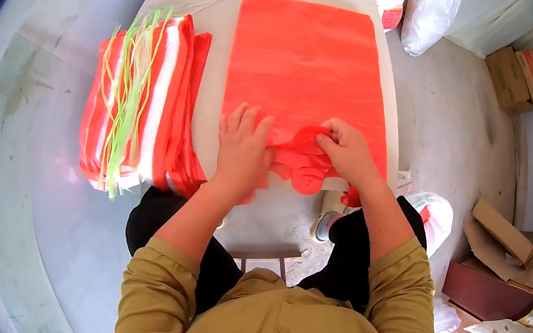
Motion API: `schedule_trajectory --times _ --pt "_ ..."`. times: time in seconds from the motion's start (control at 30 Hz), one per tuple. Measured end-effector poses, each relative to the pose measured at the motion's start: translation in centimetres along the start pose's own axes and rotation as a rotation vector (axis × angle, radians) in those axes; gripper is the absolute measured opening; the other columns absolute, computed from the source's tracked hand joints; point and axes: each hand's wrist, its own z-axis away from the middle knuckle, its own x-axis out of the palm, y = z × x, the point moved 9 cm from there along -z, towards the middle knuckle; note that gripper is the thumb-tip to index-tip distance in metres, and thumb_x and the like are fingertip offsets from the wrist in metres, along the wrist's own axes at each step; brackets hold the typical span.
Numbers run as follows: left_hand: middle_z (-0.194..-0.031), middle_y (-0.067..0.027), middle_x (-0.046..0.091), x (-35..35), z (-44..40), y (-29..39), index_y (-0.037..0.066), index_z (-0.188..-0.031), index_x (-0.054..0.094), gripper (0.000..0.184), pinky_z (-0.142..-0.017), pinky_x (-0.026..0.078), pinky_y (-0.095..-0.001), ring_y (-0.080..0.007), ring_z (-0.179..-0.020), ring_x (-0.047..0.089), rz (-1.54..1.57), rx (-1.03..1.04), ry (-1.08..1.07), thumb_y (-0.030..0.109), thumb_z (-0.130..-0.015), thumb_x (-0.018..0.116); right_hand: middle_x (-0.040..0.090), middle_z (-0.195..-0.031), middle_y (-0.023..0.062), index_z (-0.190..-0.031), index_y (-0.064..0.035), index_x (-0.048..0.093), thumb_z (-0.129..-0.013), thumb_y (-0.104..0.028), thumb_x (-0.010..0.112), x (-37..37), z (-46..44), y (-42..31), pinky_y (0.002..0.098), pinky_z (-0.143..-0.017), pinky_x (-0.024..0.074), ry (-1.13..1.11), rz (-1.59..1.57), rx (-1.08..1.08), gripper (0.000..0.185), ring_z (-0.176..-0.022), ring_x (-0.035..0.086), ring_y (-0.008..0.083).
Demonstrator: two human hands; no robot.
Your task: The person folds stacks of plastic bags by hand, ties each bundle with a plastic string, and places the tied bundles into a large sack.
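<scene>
Handling of the near edge of a red plastic sheet [310,70] looks to be the step in hand: the film there is being bunched and worked with the fingertips while the rest lies spread out. The next move seems to call for a steady left palm, so that the sheet does not slide, and a sure pinch on the right, since film this thin could slip or crease out of line

The left hand [241,153] rests over the near left corner of the sheet with its fingers spread and nothing visibly gripped. The right hand [350,154] has thumb and forefinger closed on a gathered fold [302,139] of the film. The hands are apart, with the fold between them

The sheet lies on the worktop [212,91] in front of the person, to the right of a pile [185,87] of red and white plastic topped by loose green strands [131,100]. It is bright red and flat over most of its length, with faint creases and straight far corners. Its near end is scalloped and crumpled, with a rounded lump [307,182] at the middle; whether it is one layer or several cannot be told
</scene>
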Motion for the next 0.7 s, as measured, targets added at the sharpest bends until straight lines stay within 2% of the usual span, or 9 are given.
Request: schedule_trajectory --times 0.17,0.27,0.4,0.47,0.57,0.67,0.7 --pt "-0.143 -0.0143 0.053 -0.1 -0.3 0.1 0.006 -0.125 0.061 0.051 -0.116 0.031 -0.0596 -0.0386 -0.142 0.042 -0.071 0.014 -0.007 -0.007 -0.076 0.062 0.061 -0.085 -0.0022 -0.101 -0.0024 0.062 -0.101 -0.009 0.061 -0.3 0.1 -0.1 0.0246 -0.07 0.0456 0.004 -0.03 -0.017 0.006 -0.079 0.054 0.0052" --pt "-0.145 -0.014 0.052 -0.4 0.6 -0.9 0.005 -0.125 0.06 0.052 -0.116 0.031 -0.0604 -0.0377 -0.144 0.041 -0.113 -0.035 -0.045 -0.007 -0.074 0.06 0.06 -0.084 -0.0025 -0.1 -0.0024 0.062 -0.101 -0.009 0.061 -0.3 0.4 -0.3 0.025 -0.069 0.0449 0.001 -0.039 -0.024 0.007 -0.077 0.052 0.0054" --pt "-0.149 -0.0179 0.049 -1.6 1.8 -1.8 0.004 -0.127 0.058 0.056 -0.118 0.03 -0.0595 -0.039 -0.145 0.04 -0.103 -0.067 -0.039 -0.005 -0.072 0.06 0.057 -0.081 -0.0023 -0.101 -0.0025 0.061 -0.101 -0.01 0.062 0.3 0.3 -0.2 0.0261 -0.067 0.044 -0.013 -0.03 -0.059 0.007 -0.075 0.05 0.0059" --pt "-0.152 -0.0207 0.046 -2.0 2.1 -2.1 0.003 -0.129 0.057 0.058 -0.118 0.03 -0.0579 -0.0399 -0.144 0.04 -0.104 -0.073 -0.031 -0.003 -0.071 0.062 0.056 -0.08 -0.0023 -0.101 -0.0025 0.061 -0.1 -0.01 0.062 0.3 0.3 0.0 0.0263 -0.066 0.0437 -0.003 -0.022 -0.008 0.008 -0.074 0.05 0.006" --pt "-0.156 -0.0246 0.039 -3.3 2.4 -2.4 0.001 -0.131 0.053 0.061 -0.113 0.04 -0.0522 -0.0435 -0.139 0.045 -0.01 -0.097 0.029 0.0 -0.071 0.065 0.055 -0.08 -0.0023 -0.101 -0.0023 0.06 -0.1 -0.01 0.062 0.0 0.5 -0.6 0.0265 -0.066 0.0431 0.007 -0.019 0.013 0.008 -0.074 0.049 0.0061" --pt "-0.158 -0.0264 0.034 -3.6 2.3 -3.5 0.0 -0.132 0.051 0.063 -0.104 0.05 -0.0481 -0.0469 -0.131 0.052 0.125 -0.257 -0.079 0.001 -0.071 0.067 0.054 -0.079 -0.0021 -0.101 -0.0019 0.059 -0.1 -0.01 0.062 0.2 0.4 -0.3 0.0267 -0.065 0.0429 0.011 0.007 -0.009 0.009 -0.073 0.048 0.0062" --pt "-0.158 -0.0266 0.034 -3.6 2.3 -3.6 -0.001 -0.132 0.051 0.063 -0.102 0.051 -0.0478 -0.0474 -0.128 0.054 0.108 -0.249 -0.081 0.001 -0.071 0.067 0.054 -0.079 -0.002 -0.101 -0.0017 0.059 -0.1 -0.01 0.062 0.3 0.3 -0.1 0.0268 -0.065 0.0428 0.01 0.021 -0.018 0.009 -0.073 0.048 0.0063"
